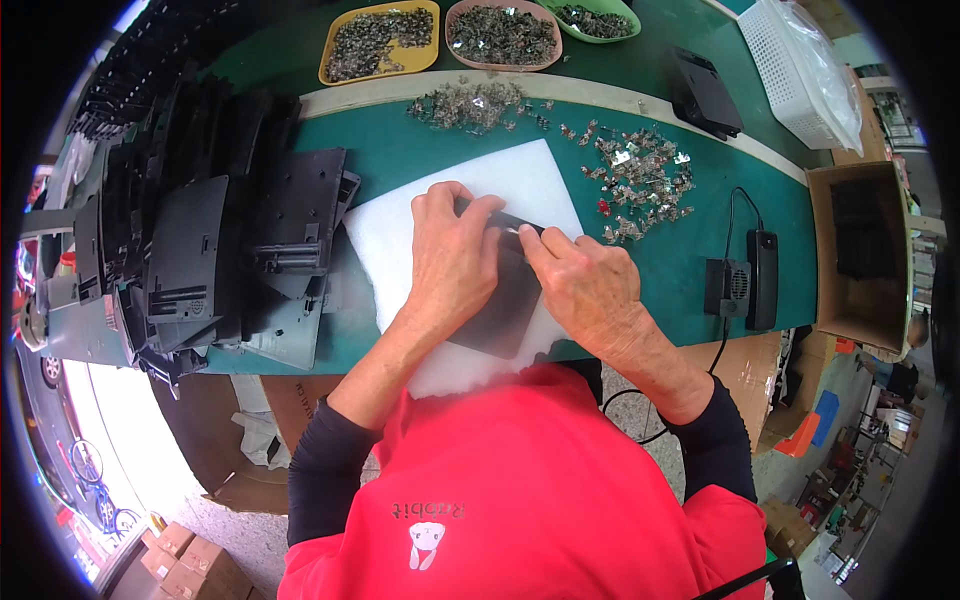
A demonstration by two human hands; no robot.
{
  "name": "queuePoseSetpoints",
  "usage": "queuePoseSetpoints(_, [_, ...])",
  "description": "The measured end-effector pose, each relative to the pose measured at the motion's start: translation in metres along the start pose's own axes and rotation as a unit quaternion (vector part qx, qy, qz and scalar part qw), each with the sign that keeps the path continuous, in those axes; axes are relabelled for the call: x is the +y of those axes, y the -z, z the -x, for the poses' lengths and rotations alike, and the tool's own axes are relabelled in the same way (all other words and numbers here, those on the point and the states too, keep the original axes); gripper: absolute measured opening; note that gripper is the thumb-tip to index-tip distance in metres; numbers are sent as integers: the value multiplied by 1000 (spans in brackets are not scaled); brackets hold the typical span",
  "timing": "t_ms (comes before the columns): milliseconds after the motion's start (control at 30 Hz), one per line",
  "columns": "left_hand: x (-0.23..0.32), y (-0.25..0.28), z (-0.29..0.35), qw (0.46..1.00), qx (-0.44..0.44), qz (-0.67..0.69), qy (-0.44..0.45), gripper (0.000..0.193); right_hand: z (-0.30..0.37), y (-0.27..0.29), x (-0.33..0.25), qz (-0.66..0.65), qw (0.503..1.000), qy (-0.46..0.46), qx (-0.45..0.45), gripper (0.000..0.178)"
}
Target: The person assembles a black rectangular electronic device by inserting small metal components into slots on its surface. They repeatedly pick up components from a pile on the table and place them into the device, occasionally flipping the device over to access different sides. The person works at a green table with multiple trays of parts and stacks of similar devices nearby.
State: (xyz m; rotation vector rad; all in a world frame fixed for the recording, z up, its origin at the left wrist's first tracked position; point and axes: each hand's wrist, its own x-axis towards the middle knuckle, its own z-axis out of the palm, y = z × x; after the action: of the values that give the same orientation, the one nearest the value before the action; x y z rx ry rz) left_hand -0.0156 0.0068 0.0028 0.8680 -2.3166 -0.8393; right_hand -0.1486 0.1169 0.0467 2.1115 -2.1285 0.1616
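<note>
A flat black plastic panel (512, 305) lies tilted on a white foam sheet (535, 175) in front of me. My left hand (450, 250) grips the panel's left side and far edge, fingers bent over the top. Pressed together at the far right edge of the panel are the fingers of my right hand (590, 290). A small pale glint shows by its thumb and fingertip, too small to name. Beyond the foam are loose small metal parts, one pile (470, 105) straight ahead and another (640, 185) to the right.
Stacked black plastic panels (190, 250) crowd the left of the green table. Far off stand a yellow tray (432, 40), a pink tray (500, 66) and a green bowl (628, 35) of metal parts. Rightward are a black corded device (762, 280), a cardboard box (860, 300) and a white basket (790, 85).
</note>
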Motion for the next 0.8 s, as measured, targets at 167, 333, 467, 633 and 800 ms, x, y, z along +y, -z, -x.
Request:
queuePoseSetpoints(167, [0,-1,1,1000,-8,-7,-5,32,-5,5,-4,26,998,22,-59,31])
queuePoseSetpoints(333, [0,-4,0,1000,6,-5,-10,30,-16,17,-5,4,995,22,-99,10])
queuePoseSetpoints(467, [-4,-6,-3,1000,1,-6,-19,29,-22,25,-12,13,995,10,-102,6])
queuePoseSetpoints(633, [-13,-2,-4,999,-1,-19,-46,30,-25,28,-3,-16,990,16,-140,12])
queuePoseSetpoints(800, [0,9,-7,998,-27,-7,-53,42,-11,20,32,-196,975,-85,-58,20])
